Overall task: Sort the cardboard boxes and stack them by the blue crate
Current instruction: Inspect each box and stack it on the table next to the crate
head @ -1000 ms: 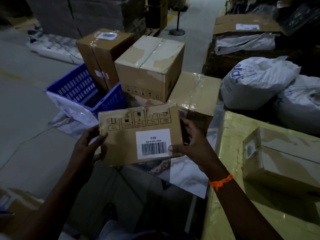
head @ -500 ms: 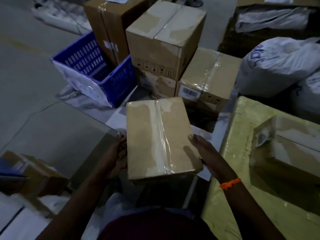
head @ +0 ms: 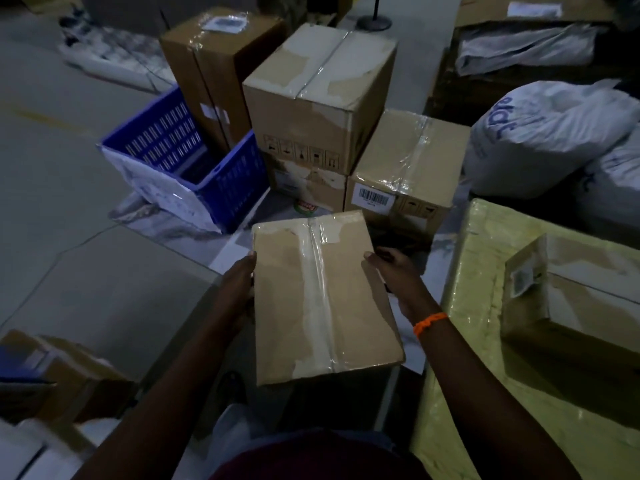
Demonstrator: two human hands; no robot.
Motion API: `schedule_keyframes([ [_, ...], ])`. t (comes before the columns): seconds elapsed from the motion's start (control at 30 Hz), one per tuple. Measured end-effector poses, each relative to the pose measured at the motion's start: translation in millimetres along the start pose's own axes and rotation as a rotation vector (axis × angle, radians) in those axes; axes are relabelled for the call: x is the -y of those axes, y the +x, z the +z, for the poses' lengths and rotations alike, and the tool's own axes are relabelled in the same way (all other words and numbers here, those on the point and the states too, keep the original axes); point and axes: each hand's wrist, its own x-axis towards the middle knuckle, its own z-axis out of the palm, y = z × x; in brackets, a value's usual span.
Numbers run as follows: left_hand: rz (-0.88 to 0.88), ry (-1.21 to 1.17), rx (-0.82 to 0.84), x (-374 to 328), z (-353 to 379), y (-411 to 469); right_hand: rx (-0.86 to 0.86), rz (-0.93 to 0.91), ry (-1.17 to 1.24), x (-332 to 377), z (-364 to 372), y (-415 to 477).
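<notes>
1. Holds a taped box (head: 322, 296) level in the air, tape strip facing up, just short of the boxes stacked on the floor.
2. Grips its left edge with the left hand (head: 239, 289), thumb on the rim, fingers curled out of sight underneath.
3. Grips its right edge with the right hand (head: 394, 275), thumb tip on the top face, an orange wristband (head: 430, 322) on that wrist.
4. Looks down on a grey concrete floor (head: 52, 202) in dim light.
5. Faces a blue crate (head: 239, 178) ahead and to the left, set on a patterned sheet (head: 149, 211), white paper across its near wall.
6. Shows a tall box (head: 221, 71) just behind the crate.
7. Shows a big box (head: 318, 98) stacked on a lower box (head: 308, 185) right beside the crate, with a barcoded box (head: 405, 168) touching them on the right.
8. Shows white sacks (head: 547, 140) piled further right.
9. Shows a yellow wrapped surface (head: 467, 358) at the right, carrying a small box (head: 575, 299).
</notes>
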Motion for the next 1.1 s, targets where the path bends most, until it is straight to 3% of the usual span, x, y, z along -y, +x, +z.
schedule_keyframes([
  [0.17, -0.002, -0.013, 0.022, -16.3, 7.3, 6.0, 0.066, -0.067, -0.05, 11.2, 11.3, -1.6],
  [0.33, 0.113, -0.04, 0.037, -21.9, 1.0, 0.9, -0.027, -0.101, 0.098, 20.5, -7.9, -20.9],
  [0.53, 0.284, -0.113, 0.058, -49.6, 17.3, -15.0, -0.085, -0.277, 0.183, 58.4, -32.7, -52.6],
  [0.67, 0.299, -0.168, 0.072, -62.1, 32.1, -24.0, -0.155, -0.271, 0.19, 67.7, -52.0, -57.9],
  [0.9, 0.226, -0.125, 0.049, -39.4, 36.5, -26.1, -0.217, -0.268, 0.123, 43.0, -51.5, -74.6],
  [1.1, 0.357, 0.046, -0.004, -32.2, 32.8, -20.1, -0.347, -0.338, -0.074, 41.7, -44.7, -80.3],
])
